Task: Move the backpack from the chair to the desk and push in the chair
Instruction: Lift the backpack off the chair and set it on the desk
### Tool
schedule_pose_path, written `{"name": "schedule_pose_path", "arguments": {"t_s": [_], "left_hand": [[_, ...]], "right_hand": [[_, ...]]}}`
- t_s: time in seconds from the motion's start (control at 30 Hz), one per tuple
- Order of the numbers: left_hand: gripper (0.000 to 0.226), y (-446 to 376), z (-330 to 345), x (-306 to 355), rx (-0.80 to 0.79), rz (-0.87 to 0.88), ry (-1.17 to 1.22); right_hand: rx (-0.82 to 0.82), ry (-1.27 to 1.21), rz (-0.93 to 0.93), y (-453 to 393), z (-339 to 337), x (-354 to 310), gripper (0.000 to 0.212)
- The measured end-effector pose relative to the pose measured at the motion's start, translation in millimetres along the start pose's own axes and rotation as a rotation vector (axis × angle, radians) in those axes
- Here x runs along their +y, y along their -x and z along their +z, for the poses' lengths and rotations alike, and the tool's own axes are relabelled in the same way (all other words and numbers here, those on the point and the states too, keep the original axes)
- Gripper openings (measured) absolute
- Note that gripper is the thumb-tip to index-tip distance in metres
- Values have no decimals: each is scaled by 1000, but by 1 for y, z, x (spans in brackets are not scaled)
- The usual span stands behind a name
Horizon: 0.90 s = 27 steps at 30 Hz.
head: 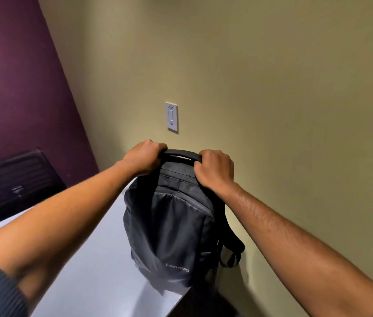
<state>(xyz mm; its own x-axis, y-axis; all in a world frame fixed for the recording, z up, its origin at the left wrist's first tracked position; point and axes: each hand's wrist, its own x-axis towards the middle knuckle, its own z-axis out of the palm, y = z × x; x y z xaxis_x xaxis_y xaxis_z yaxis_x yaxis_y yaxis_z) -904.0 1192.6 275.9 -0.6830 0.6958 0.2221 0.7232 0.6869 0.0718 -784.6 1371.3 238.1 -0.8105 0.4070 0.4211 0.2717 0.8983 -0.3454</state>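
A dark grey backpack (169,227) with a pale logo near its bottom stands upright on the white desk (94,266), close to the desk's right front corner and against the wall. My left hand (143,157) grips the left end of its top carry handle (181,154). Fingers of my right hand (214,168) curl around the handle's right end. A shoulder strap hangs off the pack's right side, past the desk edge. The chair is out of view.
A black flat object (13,181) leans at the back left of the desk against the purple wall. A white wall plate (171,116) sits on the beige wall just above the backpack. The desk's right edge runs under the pack.
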Motion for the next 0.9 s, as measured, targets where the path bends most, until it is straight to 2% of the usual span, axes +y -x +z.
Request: {"name": "schedule_pose_path", "arguments": {"t_s": [0.23, 0.47, 0.57, 0.63, 0.7, 0.77, 0.83, 0.9], "left_hand": [[5, -76, 20, -37, -35, 49, -19], [15, -141, 69, -48, -53, 56, 16], [23, -160, 88, -49, -101, 53, 130], [28, -170, 103, -49, -148, 76, 208], [45, -176, 118, -53, -213, 91, 260], [64, -179, 126, -57, -271, 89, 315], [78, -184, 130, -57, -290, 92, 330], [79, -188, 133, -54, -284, 84, 329]], "right_hand": [[19, 31, 91, -51, 45, -1, 20], [44, 73, 113, -91, 90, 33, 17], [53, 23, 51, -102, 102, 52, 21], [79, -52, -26, -102, 110, 61, 38], [96, -133, -178, -97, 122, 69, 49], [113, -198, -300, -95, 132, 76, 46], [172, -227, -317, -100, 140, 82, 36], [230, -225, -288, -103, 147, 86, 33]]}}
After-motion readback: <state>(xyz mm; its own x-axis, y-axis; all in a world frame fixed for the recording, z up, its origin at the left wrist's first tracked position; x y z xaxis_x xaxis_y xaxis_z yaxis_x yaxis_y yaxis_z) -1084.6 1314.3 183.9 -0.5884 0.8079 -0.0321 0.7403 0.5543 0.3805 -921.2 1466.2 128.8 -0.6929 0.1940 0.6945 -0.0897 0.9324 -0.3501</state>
